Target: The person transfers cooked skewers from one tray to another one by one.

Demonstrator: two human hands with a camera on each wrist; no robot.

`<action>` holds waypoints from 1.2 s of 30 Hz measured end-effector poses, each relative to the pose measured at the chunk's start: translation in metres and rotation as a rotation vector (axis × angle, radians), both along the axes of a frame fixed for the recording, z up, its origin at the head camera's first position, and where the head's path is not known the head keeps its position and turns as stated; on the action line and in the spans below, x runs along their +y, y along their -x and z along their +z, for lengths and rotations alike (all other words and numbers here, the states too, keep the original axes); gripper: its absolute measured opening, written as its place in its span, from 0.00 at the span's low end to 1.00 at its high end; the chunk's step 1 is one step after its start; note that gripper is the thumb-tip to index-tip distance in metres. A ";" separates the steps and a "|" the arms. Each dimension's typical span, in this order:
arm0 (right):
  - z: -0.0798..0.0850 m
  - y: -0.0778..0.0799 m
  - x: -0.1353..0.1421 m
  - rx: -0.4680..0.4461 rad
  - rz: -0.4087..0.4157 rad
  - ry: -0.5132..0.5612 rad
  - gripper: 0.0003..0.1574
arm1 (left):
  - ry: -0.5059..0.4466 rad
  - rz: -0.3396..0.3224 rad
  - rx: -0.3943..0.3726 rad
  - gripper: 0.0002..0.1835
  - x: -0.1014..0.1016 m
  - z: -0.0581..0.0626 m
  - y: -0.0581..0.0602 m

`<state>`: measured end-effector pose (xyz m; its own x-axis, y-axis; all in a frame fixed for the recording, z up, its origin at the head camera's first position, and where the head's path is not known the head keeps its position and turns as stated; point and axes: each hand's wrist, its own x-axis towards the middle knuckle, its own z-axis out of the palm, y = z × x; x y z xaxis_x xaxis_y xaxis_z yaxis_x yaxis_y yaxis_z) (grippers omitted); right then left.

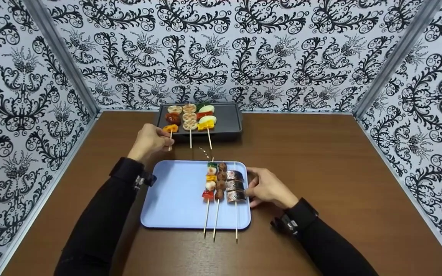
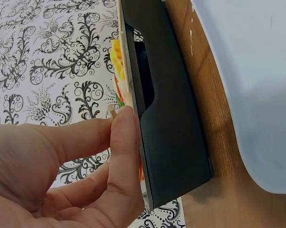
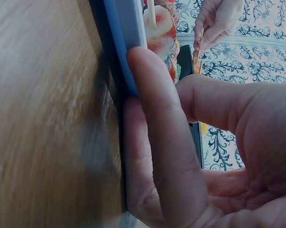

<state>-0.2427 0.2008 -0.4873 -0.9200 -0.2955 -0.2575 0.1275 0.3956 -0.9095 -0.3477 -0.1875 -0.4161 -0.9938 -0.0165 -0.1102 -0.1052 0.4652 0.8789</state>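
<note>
My left hand (image 1: 151, 142) pinches the bare stick end of the leftmost skewer, with an orange pepper piece (image 1: 171, 128) and a browned round piece, at the front of a dark griddle (image 1: 226, 120). The left wrist view shows the stick tip (image 2: 111, 110) between thumb and finger. At the right edge of a pale blue tray (image 1: 175, 203), my right hand (image 1: 269, 188) grips the rim. Close to its thumb lies a skewer of silvery-skinned fish pieces (image 1: 236, 186). Left of that are a meatball skewer (image 1: 221, 184) and a mixed vegetable skewer (image 1: 210, 178).
Two more skewers lie on the griddle: one of pale round slices (image 1: 190, 117) and one with yellow, white and red pieces (image 1: 206, 119). Their sticks overhang its front edge. Patterned walls (image 1: 221, 57) enclose the brown table (image 1: 313, 153) at the back and sides.
</note>
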 end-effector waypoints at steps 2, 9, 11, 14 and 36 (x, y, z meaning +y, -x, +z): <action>0.000 0.000 0.000 0.002 -0.001 -0.001 0.61 | -0.009 0.004 -0.001 0.20 -0.001 -0.001 -0.001; 0.001 0.001 0.000 0.003 -0.005 -0.004 0.61 | -0.049 0.012 0.001 0.20 -0.002 -0.004 -0.005; 0.001 0.000 0.000 -0.004 -0.010 -0.002 0.61 | -0.072 0.017 0.010 0.19 -0.002 -0.005 -0.008; 0.001 0.000 0.000 -0.009 -0.016 -0.001 0.61 | -0.100 0.023 0.018 0.18 -0.003 -0.006 -0.010; 0.000 -0.001 -0.001 0.004 -0.002 0.004 0.60 | -0.090 0.014 0.085 0.18 0.000 -0.012 -0.038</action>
<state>-0.2421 0.1999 -0.4870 -0.9216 -0.2947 -0.2527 0.1247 0.3918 -0.9116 -0.3092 -0.1871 -0.4278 -0.9993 -0.0238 -0.0273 -0.0344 0.3828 0.9232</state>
